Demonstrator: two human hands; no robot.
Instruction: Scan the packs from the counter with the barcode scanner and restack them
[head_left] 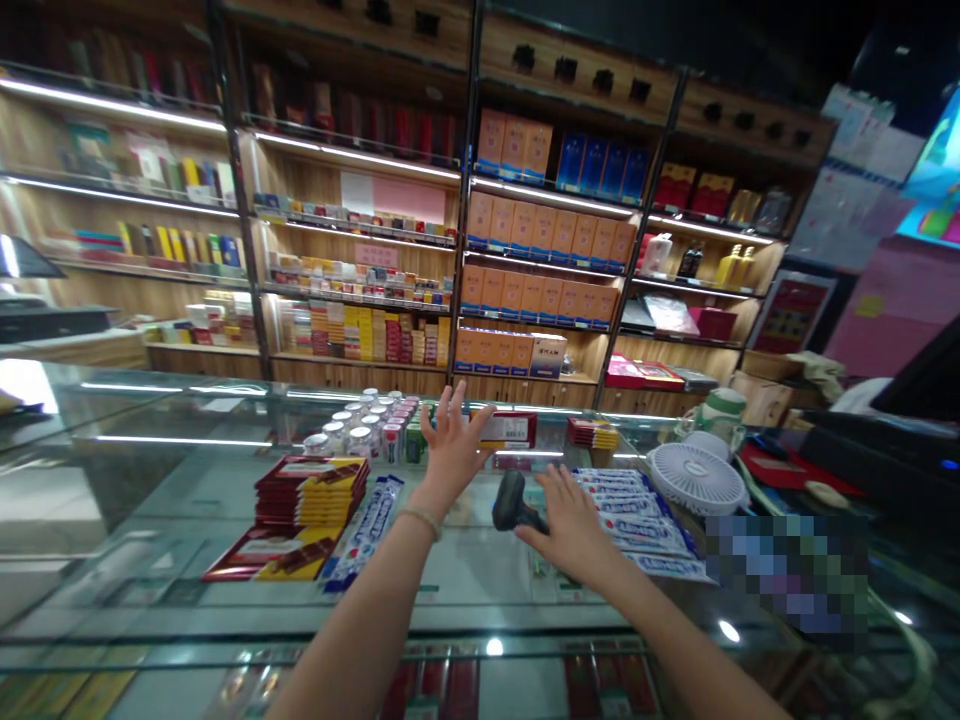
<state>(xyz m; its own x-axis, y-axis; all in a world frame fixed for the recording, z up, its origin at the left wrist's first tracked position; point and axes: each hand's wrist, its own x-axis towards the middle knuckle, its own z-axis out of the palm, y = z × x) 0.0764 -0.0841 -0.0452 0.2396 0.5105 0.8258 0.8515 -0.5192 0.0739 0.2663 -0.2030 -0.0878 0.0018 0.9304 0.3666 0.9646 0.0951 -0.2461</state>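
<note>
My left hand is raised over the glass counter with its fingers spread. Beside its thumb is a red chocolate packet with a barcode label; whether they touch I cannot tell. A dark barcode scanner has its handle between the thumb and fingers of my right hand. Those fingers are stretched out, not wrapped round the handle. Left of my left forearm are stacked red and yellow chocolate packets and blue-and-white packets. More blue-and-white packets lie in a row right of my right hand.
Several small jars and cans stand at the counter's back, near a small packet stack. A white fan and a green-and-white bottle are on the right. Lit shelves of boxes line the wall beyond the glass counter.
</note>
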